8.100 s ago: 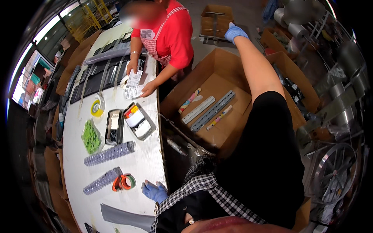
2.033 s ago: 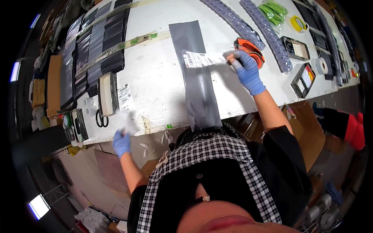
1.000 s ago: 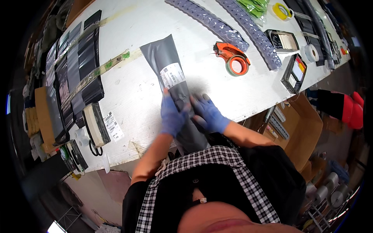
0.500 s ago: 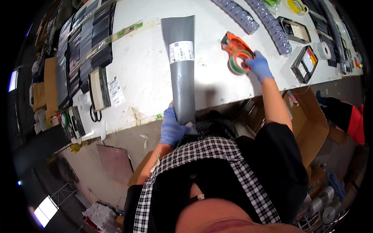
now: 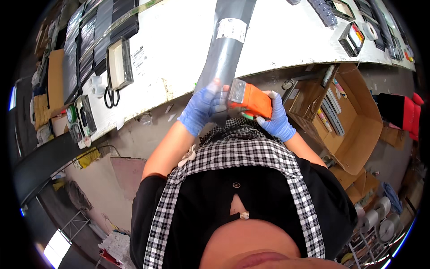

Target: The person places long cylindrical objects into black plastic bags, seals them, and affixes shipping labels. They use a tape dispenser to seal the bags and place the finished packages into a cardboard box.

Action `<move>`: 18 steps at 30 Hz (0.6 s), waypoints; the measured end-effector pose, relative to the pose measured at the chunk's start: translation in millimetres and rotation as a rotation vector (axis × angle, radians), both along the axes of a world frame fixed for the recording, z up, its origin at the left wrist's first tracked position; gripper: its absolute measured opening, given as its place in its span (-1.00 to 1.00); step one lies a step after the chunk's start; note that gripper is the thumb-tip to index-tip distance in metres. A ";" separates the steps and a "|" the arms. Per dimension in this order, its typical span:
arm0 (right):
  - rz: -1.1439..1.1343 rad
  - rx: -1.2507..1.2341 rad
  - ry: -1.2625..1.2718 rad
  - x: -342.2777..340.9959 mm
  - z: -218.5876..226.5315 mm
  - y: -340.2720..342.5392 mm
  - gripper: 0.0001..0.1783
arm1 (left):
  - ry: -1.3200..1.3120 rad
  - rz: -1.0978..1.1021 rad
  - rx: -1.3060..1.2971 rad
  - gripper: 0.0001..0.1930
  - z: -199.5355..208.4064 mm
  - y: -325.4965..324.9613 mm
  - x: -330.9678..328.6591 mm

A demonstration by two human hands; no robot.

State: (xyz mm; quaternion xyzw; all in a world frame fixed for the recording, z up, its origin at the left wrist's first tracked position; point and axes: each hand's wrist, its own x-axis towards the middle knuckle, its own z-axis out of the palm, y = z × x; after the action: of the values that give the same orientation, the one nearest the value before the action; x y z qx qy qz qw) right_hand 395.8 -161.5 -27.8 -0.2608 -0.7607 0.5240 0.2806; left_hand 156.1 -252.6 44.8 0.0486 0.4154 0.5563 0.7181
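A long grey plastic mailing bag (image 5: pixel 222 58), wrapped into a narrow roll with a white label on it, reaches from my body out over the table. My left hand (image 5: pixel 202 107), in a blue glove, is closed round its near end. Just right of that end, my right hand (image 5: pixel 278 117), also gloved in blue, grips an orange tape dispenser (image 5: pixel 258 101). The dispenser's clear front plate is right beside my left fingers. Whether it touches the bag I cannot tell. Most of the tape roll is hidden behind the dispenser and my hand.
On the white table (image 5: pixel 174 42), stacks of grey bags (image 5: pixel 96 38), a framed box (image 5: pixel 118 65) and black scissors (image 5: pixel 112 96) lie to the left. Small boxes (image 5: pixel 352 39) and a white roll (image 5: pixel 370 31) sit at the right. Below stands an open cardboard box (image 5: pixel 358 130) holding several long packages.
My right hand has lifted the tape dispenser off the table and brought it to the bag's near end. The view has shifted, and the bag now tilts to the right.
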 end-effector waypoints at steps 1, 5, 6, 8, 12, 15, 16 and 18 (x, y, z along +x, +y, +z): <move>-0.005 0.151 -0.019 -1.8 3.2 -4.3 -0.25 | 0.195 0.017 -0.124 -0.61 20.0 -0.9 6.1; 0.061 0.454 -0.049 1.8 11.4 -11.4 -0.20 | 0.673 0.049 -0.199 -0.75 -1.4 -23.4 5.4; 0.103 0.512 -0.071 4.2 17.7 -11.6 -0.20 | 0.859 0.084 -0.099 -0.77 -19.6 -31.1 -0.4; 0.025 0.536 -0.105 17.7 27.3 -7.7 -0.24 | 1.067 0.200 -0.025 -0.82 -41.2 -39.3 -32.4; 0.002 0.503 -0.341 79.0 -18.8 22.4 -0.24 | 1.425 -0.006 -0.232 -0.83 -19.8 -26.7 -59.8; 0.073 0.448 -0.329 75.0 -60.7 18.1 -0.24 | 1.615 -0.130 -0.415 -0.78 -55.2 -20.6 -45.1; 0.083 0.425 -0.303 68.1 -73.3 19.1 -0.24 | 1.930 -0.184 -0.328 -0.67 -74.7 -27.1 -43.7; 0.046 0.452 -0.276 66.8 -97.6 15.8 -0.22 | 2.602 -0.016 -0.388 -0.37 -49.7 -12.5 -21.3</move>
State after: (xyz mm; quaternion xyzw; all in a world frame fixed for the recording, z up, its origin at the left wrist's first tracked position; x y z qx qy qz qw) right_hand 462.5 -145.7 -125.4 -0.2432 -0.8952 0.3064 0.2134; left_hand 134.8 -265.1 -4.8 0.4445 0.8712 0.0305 -0.2061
